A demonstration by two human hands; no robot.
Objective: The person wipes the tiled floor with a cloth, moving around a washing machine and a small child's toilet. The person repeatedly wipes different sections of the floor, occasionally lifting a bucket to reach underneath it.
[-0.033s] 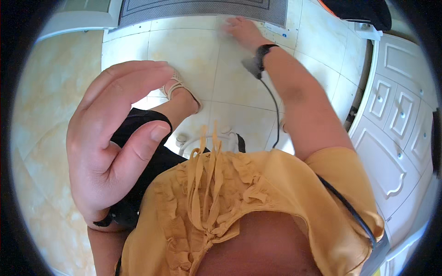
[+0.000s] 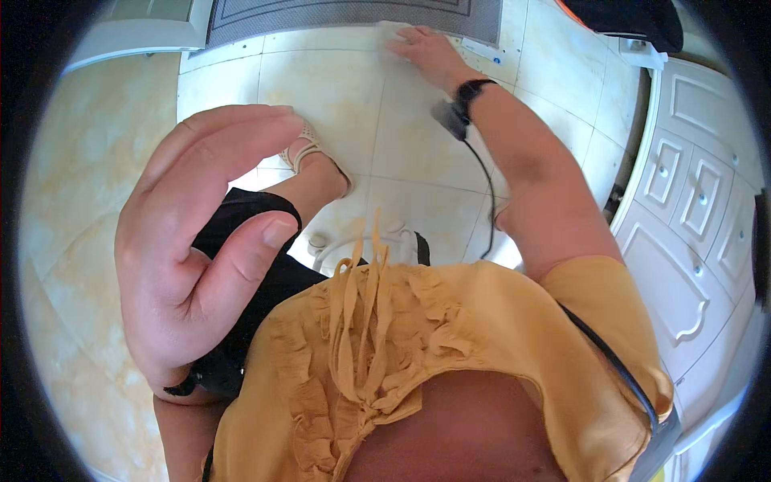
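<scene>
In front of my body, my left hand [image 2: 201,233] is raised with its fingers curved and its thumb apart; nothing is between them. It hovers above my black-clothed knee and touches no object. My right hand [image 2: 430,55] reaches far out and down to the tiled floor [image 2: 321,96], close to the edge of a grey mat [image 2: 353,14]. Under its fingers is a pale, blurred thing [image 2: 390,40] that looks like a wipe or thin cloth, pressed on the floor. Most of it blends into the tiles. A black strap with a small cabled device [image 2: 450,120] sits on my right wrist.
White cabinets [image 2: 683,217] with drawers stand along the right. A dark object with an orange edge [image 2: 626,18] is at the top right. My sandalled foot [image 2: 317,157] rests on the floor, near a white, curved frame [image 2: 369,245]. A pale door frame [image 2: 136,40] is at the upper left.
My right forearm and the wrist device have shifted slightly to the right, while the pale thing stays under the fingers. My left hand has hardly moved.
</scene>
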